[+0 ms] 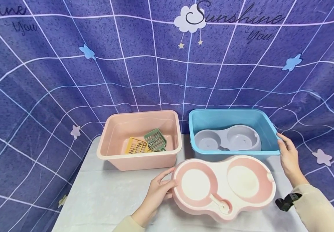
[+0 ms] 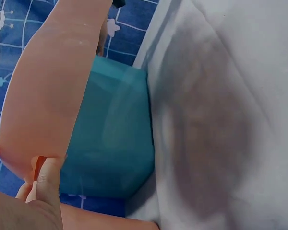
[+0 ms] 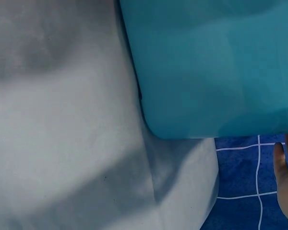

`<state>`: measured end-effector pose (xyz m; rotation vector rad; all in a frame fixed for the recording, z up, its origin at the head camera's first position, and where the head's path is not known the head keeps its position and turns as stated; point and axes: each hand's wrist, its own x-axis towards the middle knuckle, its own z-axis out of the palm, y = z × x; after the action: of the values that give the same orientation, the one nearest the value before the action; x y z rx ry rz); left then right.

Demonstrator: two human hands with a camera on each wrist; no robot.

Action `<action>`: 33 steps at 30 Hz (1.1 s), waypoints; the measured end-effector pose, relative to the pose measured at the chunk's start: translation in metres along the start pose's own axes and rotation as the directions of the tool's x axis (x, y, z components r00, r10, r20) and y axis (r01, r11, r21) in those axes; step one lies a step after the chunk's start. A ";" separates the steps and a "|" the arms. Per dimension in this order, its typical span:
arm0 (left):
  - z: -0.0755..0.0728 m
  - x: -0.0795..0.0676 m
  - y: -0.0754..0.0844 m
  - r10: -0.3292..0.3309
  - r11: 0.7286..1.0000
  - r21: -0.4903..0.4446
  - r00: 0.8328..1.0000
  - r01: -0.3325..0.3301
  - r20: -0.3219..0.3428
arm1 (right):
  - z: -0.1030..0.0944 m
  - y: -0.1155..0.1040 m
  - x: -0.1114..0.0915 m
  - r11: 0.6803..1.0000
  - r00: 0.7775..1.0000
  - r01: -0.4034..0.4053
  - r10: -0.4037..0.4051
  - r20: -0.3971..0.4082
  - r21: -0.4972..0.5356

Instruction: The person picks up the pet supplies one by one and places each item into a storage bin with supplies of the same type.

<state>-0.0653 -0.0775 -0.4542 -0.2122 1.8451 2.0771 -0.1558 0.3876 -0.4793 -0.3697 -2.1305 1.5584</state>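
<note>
My left hand (image 1: 158,191) grips the left end of a pink double pet bowl (image 1: 223,167), thumb on its side. The bowl is held raised above the table in front of the bins, its two round hollows and a small recess with a light scoop-like piece facing up. In the left wrist view the bowl's pink side (image 2: 53,81) fills the upper left. At the right rim of the blue bin (image 1: 233,152), my right hand (image 1: 290,159) touches with fairly straight fingers. Inside that bin lies a grey double pet bowl (image 1: 226,138).
A pink bin (image 1: 139,162) stands to the left, holding a yellow slotted litter scoop (image 1: 137,146) and a green one (image 1: 155,140). Both bins stand on a table with a pale cover (image 1: 103,196). A blue gridded curtain (image 1: 155,71) hangs behind.
</note>
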 end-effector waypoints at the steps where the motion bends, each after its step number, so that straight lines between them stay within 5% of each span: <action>1: 0.001 -0.001 0.001 0.005 1.000 -0.004 1.000 -0.005 0.004 | 0.000 0.000 0.000 1.000 1.000 -0.002 0.002 -0.003 -0.003; 10: 0.004 -0.005 0.016 0.036 0.999 0.017 0.999 -0.036 0.027 | 0.002 -0.001 -0.001 0.999 0.997 -0.041 0.039 -0.062 -0.031; 19: 0.007 -0.006 0.033 0.066 0.996 0.053 0.997 -0.068 0.043 | 0.007 0.000 0.002 0.994 0.995 -0.064 0.071 -0.076 0.091; 27: 0.014 -0.001 0.047 0.121 0.992 0.037 0.993 -0.122 0.009 | 0.001 -0.003 0.003 0.998 0.998 -0.070 0.070 -0.001 0.002; 33: 0.019 0.004 0.059 0.143 0.989 0.033 0.990 -0.143 -0.003 | 0.000 0.000 0.002 0.998 1.000 -0.026 0.025 0.019 0.062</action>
<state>-0.0882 -0.0633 -0.3983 -0.0792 1.9481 2.1396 -0.1576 0.3890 -0.4787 -0.3637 -2.0937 1.6440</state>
